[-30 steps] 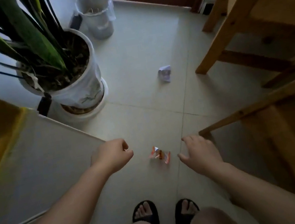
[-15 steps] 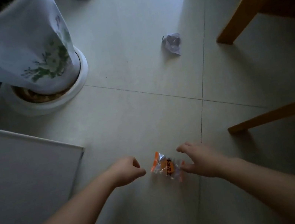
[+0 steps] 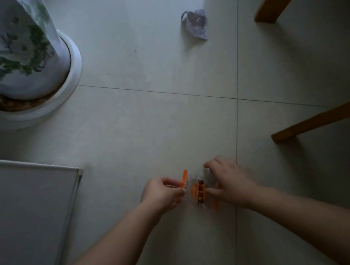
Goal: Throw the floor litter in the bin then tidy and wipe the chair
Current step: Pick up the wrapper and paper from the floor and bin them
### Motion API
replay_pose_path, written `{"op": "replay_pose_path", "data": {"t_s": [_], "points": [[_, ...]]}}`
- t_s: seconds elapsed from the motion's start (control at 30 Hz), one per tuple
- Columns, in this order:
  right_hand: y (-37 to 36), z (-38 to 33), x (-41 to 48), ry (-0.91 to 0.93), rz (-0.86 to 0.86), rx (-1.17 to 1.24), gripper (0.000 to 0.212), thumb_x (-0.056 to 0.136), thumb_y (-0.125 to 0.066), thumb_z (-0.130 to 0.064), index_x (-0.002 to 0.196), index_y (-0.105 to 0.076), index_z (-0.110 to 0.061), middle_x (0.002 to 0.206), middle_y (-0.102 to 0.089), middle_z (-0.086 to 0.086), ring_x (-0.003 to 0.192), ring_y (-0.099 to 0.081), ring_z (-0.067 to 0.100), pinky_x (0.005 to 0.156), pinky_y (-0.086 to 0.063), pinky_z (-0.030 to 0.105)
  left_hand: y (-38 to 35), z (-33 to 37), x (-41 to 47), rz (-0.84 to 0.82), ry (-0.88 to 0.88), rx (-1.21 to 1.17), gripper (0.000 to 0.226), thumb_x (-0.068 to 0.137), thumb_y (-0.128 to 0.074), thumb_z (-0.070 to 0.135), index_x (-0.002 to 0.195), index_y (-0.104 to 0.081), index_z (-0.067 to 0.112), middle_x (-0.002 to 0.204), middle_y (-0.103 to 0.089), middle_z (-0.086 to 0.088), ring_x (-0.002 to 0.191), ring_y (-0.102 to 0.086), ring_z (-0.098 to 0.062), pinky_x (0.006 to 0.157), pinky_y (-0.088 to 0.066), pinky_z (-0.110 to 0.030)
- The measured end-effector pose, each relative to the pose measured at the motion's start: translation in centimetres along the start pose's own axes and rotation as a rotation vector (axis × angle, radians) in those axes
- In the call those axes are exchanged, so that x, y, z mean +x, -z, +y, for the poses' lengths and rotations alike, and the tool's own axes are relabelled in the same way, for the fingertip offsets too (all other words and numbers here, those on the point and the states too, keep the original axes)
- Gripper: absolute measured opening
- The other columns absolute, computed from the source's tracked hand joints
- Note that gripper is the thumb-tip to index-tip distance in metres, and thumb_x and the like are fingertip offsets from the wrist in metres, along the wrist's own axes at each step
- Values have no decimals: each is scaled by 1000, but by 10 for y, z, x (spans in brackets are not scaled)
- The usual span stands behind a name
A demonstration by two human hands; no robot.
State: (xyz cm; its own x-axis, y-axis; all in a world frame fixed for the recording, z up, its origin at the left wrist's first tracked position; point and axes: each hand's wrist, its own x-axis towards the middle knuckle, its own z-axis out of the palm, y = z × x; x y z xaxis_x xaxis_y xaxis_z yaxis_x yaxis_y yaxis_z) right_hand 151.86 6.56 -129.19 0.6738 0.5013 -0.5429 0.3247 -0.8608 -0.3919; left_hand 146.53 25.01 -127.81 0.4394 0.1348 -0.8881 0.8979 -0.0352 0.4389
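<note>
An orange and clear snack wrapper (image 3: 199,192) lies low over the tiled floor between my hands. My left hand (image 3: 163,193) pinches its left orange end. My right hand (image 3: 228,181) holds its right side with thumb and fingers. Farther away on the floor sits a crumpled pale purple wrapper (image 3: 195,23), untouched. The chair shows only as wooden legs: one chair leg (image 3: 275,2) at the upper right, another chair leg (image 3: 320,119) at mid right. The bin is out of view.
A large white flowered plant pot (image 3: 7,51) stands in a white saucer (image 3: 70,80) at the upper left. A flat white-framed panel (image 3: 21,213) lies along the left edge. Pale floor tiles stretch between the pot and the chair legs.
The view has dropped closer to the floor. My left hand moved right and took the wrapper's left end; my right hand closed on its right side.
</note>
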Motion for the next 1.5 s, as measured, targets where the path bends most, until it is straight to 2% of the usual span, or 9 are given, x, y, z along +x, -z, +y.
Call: {"op": "replay_pose_path", "data": {"t_s": [0.17, 0.27, 0.47, 0.53, 0.67, 0.87, 1.1, 1.27, 1.5], "points": [[35, -10, -4, -39, -48, 165, 62, 79, -71, -38, 133, -46, -22, 127, -54, -2, 112, -55, 16, 94, -47, 36, 15, 27, -25, -70, -109, 43, 14, 82, -68, -1, 88, -68, 11, 75, -68, -1, 56, -61, -2, 53, -49, -16], [73, -31, -24, -80, -77, 310, 53, 79, -74, -33, 127, -53, -23, 113, -60, -4, 101, -57, 11, 87, -48, 28, 37, 54, -68, -79, -120, 10, 15, 80, -70, -1, 86, -69, 14, 77, -69, 0, 64, -64, -6, 60, -51, -19], [162, -104, -102, -154, -30, 775, 16, 85, -67, -9, 91, -67, -24, 84, -68, -4, 73, -63, 0, 69, -49, 12, 81, 114, -195, -62, -116, -6, 15, 81, -69, 1, 87, -70, 15, 76, -71, 1, 67, -64, -10, 63, -46, -23], [201, -129, -127, -167, -5, 807, 19, 86, -67, -11, 84, -67, -30, 81, -70, -7, 71, -63, -5, 72, -51, 17, 94, 141, -237, -39, -131, -38, 15, 82, -69, 2, 89, -71, 16, 77, -71, 2, 69, -64, -10, 65, -46, -24], [288, -176, -173, -187, 97, 849, 20, 86, -67, -14, 80, -67, -33, 81, -72, -5, 76, -66, 3, 78, -53, 29, 115, 202, -321, -9, -182, -176, 17, 82, -70, 4, 95, -69, 16, 85, -71, 1, 76, -65, -12, 73, -49, -27], [417, -230, -236, -247, 259, 896, 19, 85, -68, -12, 80, -69, -30, 84, -74, -3, 81, -70, 11, 84, -56, 36, 138, 285, -431, 114, -293, -240, 12, 85, -60, 8, 82, -67, 17, 78, -70, -3, 71, -63, -18, 68, -45, -30], [540, -261, -283, -287, 440, 996, 14, 86, -67, -14, 99, -71, -14, 93, -73, 3, 89, -69, 16, 84, -56, 36, 151, 332, -509, 157, -360, 115, 21, 52, -58, 46, 70, -69, 42, 69, -68, 6, 72, -62, -17, 69, -46, -35], [592, -259, -281, -273, 554, 1084, 11, 88, -64, -14, 98, -68, -15, 91, -70, 0, 85, -66, 12, 68, -49, 21, 152, 375, -528, 158, -410, 246, 16, 62, -61, 39, 72, -70, 31, 72, -70, 7, 77, -66, -16, 78, -52, -37], [637, -227, -209, -444, 688, 1239, 17, 89, -63, -22, 105, -66, -16, 96, -70, 3, 88, -66, 17, 71, -54, 30, 151, 460, -488, 193, -399, 301, 12, 77, -66, 19, 83, -69, 28, 91, -72, 6, 89, -66, -12, 86, -54, -34]]}}
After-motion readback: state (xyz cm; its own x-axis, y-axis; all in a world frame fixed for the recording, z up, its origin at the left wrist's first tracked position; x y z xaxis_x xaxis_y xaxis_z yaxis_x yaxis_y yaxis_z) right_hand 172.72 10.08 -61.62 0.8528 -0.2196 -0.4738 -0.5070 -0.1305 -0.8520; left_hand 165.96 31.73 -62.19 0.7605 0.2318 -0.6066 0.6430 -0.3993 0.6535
